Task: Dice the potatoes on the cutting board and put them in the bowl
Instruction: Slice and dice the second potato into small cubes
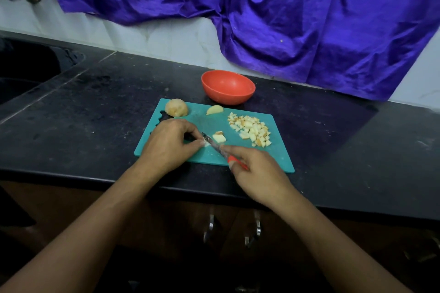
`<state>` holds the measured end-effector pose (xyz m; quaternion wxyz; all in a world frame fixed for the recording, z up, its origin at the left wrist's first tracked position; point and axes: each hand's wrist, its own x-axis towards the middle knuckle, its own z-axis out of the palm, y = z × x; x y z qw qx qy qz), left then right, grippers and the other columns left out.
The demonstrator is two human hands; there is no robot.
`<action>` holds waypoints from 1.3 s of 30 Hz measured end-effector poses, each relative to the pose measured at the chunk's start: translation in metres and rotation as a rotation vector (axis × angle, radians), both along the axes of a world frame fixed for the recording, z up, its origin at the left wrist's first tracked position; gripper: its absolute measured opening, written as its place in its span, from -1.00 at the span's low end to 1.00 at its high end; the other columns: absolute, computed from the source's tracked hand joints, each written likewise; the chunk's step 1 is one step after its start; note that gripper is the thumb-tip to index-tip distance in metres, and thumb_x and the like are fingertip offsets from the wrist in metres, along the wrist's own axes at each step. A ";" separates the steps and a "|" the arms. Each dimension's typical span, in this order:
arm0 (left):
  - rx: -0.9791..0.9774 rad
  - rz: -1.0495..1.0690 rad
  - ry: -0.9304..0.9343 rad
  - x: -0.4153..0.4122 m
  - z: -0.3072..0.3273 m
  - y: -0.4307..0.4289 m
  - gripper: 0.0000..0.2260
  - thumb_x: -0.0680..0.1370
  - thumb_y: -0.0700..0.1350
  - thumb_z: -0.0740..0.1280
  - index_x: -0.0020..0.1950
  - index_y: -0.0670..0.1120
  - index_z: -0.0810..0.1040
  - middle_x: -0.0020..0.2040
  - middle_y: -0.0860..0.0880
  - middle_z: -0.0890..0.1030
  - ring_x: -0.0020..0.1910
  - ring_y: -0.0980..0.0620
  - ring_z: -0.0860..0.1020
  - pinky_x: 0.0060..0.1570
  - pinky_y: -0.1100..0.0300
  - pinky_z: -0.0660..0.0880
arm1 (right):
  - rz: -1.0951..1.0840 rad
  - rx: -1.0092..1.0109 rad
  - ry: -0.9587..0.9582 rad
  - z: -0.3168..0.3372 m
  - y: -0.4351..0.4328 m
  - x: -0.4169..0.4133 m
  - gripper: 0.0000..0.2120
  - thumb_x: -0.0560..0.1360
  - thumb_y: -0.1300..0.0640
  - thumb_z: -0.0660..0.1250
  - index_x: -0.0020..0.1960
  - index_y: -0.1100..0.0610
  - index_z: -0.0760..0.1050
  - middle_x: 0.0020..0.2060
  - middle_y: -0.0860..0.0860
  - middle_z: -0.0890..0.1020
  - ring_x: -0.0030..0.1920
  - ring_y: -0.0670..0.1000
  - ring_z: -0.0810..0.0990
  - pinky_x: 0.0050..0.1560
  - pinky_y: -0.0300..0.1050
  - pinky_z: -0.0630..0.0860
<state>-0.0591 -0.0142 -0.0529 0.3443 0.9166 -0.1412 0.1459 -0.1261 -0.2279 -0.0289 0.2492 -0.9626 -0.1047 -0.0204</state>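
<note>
A teal cutting board (pixel 273 159) lies on the black counter. On it sit a whole potato (pixel 176 107) at the back left, a potato wedge (pixel 214 110), a pile of diced potato (pixel 250 129) on the right, and a couple of cut pieces (pixel 219 137) in the middle. My left hand (pixel 166 144) pinches a small potato piece (pixel 206 143) against the board. My right hand (pixel 258 171) grips a red-handled knife (pixel 215 146), its blade lying against that piece. An orange bowl (pixel 228 87) stands behind the board; no potato shows in it.
A dark sink (pixel 26 71) is recessed at the far left of the counter. Purple cloth (pixel 285 14) hangs over the tiled wall behind. Cabinet handles (pixel 256 228) show below the counter's front edge.
</note>
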 end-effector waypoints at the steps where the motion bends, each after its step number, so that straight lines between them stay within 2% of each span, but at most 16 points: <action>1: -0.006 -0.006 0.007 -0.001 0.000 0.000 -0.97 0.50 0.01 0.52 -0.10 0.12 0.69 -0.10 0.24 0.65 -0.03 0.23 0.59 0.11 0.07 0.59 | -0.015 0.150 0.039 -0.001 -0.003 0.001 -0.60 0.68 0.02 0.24 0.48 -0.28 0.42 0.01 -0.18 0.61 -0.13 -0.16 0.55 -0.14 -0.18 0.53; 3: -0.016 -0.017 0.010 -0.003 0.001 0.001 -0.95 0.52 -0.03 0.50 -0.07 0.12 0.69 -0.10 0.25 0.66 -0.04 0.26 0.59 0.08 0.08 0.60 | -0.084 0.350 0.048 0.001 -0.009 0.002 -0.60 0.68 0.07 0.26 0.46 -0.23 0.46 -0.19 -0.15 0.61 -0.28 -0.15 0.53 -0.28 -0.20 0.48; 4: -0.020 -0.020 0.013 -0.004 0.001 0.000 -0.93 0.52 -0.05 0.50 -0.05 0.13 0.68 -0.10 0.26 0.66 -0.04 0.27 0.59 0.06 0.09 0.61 | -0.117 0.345 0.009 0.002 -0.012 0.003 -0.60 0.67 0.07 0.26 0.46 -0.24 0.46 -0.23 -0.12 0.62 -0.32 -0.11 0.54 -0.30 -0.16 0.50; 6: -0.032 -0.026 0.024 -0.005 0.001 -0.001 -0.91 0.52 -0.06 0.51 -0.04 0.13 0.67 -0.10 0.25 0.66 -0.05 0.28 0.59 0.05 0.11 0.61 | -0.159 0.144 -0.061 0.006 -0.016 0.004 -0.59 0.67 0.04 0.24 0.47 -0.27 0.42 -0.17 -0.10 0.65 -0.30 -0.08 0.58 -0.27 -0.09 0.54; 8: -0.049 -0.038 0.035 -0.006 0.002 -0.001 -0.90 0.51 -0.07 0.52 -0.03 0.13 0.67 -0.10 0.24 0.67 -0.06 0.28 0.60 0.04 0.12 0.62 | -0.162 -0.058 -0.076 0.010 -0.014 0.006 -0.58 0.67 0.01 0.20 0.49 -0.28 0.38 -0.16 -0.12 0.61 -0.26 -0.07 0.58 -0.27 -0.09 0.49; 11: -0.084 -0.059 0.053 -0.009 0.003 -0.001 -0.87 0.51 -0.09 0.52 -0.02 0.12 0.66 -0.12 0.23 0.68 -0.07 0.29 0.61 0.05 0.17 0.61 | -0.116 -0.222 -0.078 0.014 -0.008 0.007 -0.55 0.67 0.01 0.17 0.53 -0.25 0.34 -0.03 -0.09 0.61 -0.08 -0.06 0.54 -0.15 -0.05 0.49; 15: -0.067 -0.034 0.046 -0.009 0.004 -0.001 -0.80 0.49 -0.08 0.54 0.04 0.15 0.63 -0.03 0.21 0.66 -0.05 0.24 0.59 0.05 0.15 0.59 | -0.019 -0.318 -0.082 0.018 -0.003 0.012 -0.54 0.69 -0.01 0.14 0.56 -0.25 0.27 0.07 -0.04 0.61 -0.08 -0.07 0.45 -0.14 -0.06 0.41; 19: 0.030 -0.005 0.040 -0.007 0.006 -0.003 -0.62 0.50 0.04 0.52 0.31 0.12 0.59 0.17 0.19 0.61 0.05 0.19 0.53 0.11 0.08 0.57 | 0.049 -0.367 -0.100 0.017 -0.009 0.020 -0.54 0.68 -0.01 0.13 0.57 -0.26 0.25 -0.08 -0.08 0.54 -0.14 -0.07 0.48 -0.20 -0.07 0.38; 22: 0.096 -0.025 0.027 -0.007 0.007 -0.005 -0.58 0.54 0.05 0.47 0.39 0.11 0.56 0.12 0.19 0.62 0.09 0.17 0.49 0.14 0.05 0.54 | 0.101 -0.366 -0.109 0.017 -0.015 0.026 -0.53 0.68 0.00 0.14 0.57 -0.26 0.25 -0.18 -0.11 0.53 -0.22 -0.10 0.46 -0.26 -0.09 0.36; 25: 0.072 -0.035 0.048 -0.008 0.006 -0.007 -0.60 0.55 0.00 0.47 0.39 0.11 0.55 0.01 0.23 0.61 0.01 0.20 0.50 0.11 0.11 0.52 | 0.140 -0.356 -0.126 0.016 -0.016 0.033 -0.53 0.68 0.01 0.14 0.57 -0.25 0.26 -0.18 -0.09 0.54 -0.22 -0.11 0.44 -0.23 -0.07 0.39; 28: 0.007 -0.004 0.058 -0.010 0.005 -0.010 -0.62 0.53 -0.05 0.49 0.33 0.11 0.57 -0.07 0.22 0.63 -0.09 0.23 0.55 -0.01 0.21 0.50 | 0.172 -0.364 -0.152 0.014 -0.015 0.041 -0.52 0.67 0.02 0.14 0.57 -0.25 0.26 -0.02 -0.02 0.65 -0.15 -0.05 0.49 -0.14 -0.03 0.46; 30: -0.026 0.030 0.066 -0.011 0.004 -0.012 -0.66 0.52 -0.06 0.51 0.28 0.12 0.60 -0.11 0.21 0.65 -0.13 0.22 0.58 -0.04 0.17 0.55 | 0.203 -0.371 -0.161 0.013 -0.016 0.045 -0.52 0.67 0.02 0.14 0.56 -0.25 0.26 0.04 -0.02 0.66 -0.06 0.00 0.56 -0.10 0.00 0.52; 33: -0.069 0.061 0.074 -0.014 0.003 -0.016 -0.72 0.48 -0.03 0.54 0.16 0.14 0.61 -0.16 0.22 0.66 -0.20 0.20 0.60 -0.06 0.05 0.60 | 0.258 -0.378 -0.174 0.012 -0.018 0.054 -0.52 0.66 0.02 0.15 0.56 -0.25 0.27 0.02 -0.03 0.67 0.01 0.05 0.59 -0.05 0.08 0.56; 36: -0.077 0.082 0.064 -0.015 0.001 -0.020 -0.75 0.46 0.01 0.55 0.08 0.16 0.59 -0.19 0.24 0.66 -0.26 0.22 0.59 -0.11 0.06 0.59 | 0.292 -0.380 -0.184 0.011 -0.021 0.062 -0.51 0.66 0.02 0.16 0.55 -0.27 0.28 -0.06 -0.08 0.65 -0.03 0.00 0.57 -0.10 0.01 0.50; 39: -0.015 0.090 0.026 -0.016 0.002 -0.020 -0.67 0.46 0.06 0.55 0.19 0.17 0.58 -0.08 0.22 0.62 -0.26 0.21 0.57 -0.11 0.09 0.57 | 0.246 -0.300 -0.191 0.009 -0.024 0.063 -0.53 0.66 0.02 0.18 0.53 -0.29 0.32 -0.02 -0.07 0.67 -0.11 -0.06 0.52 -0.15 -0.08 0.37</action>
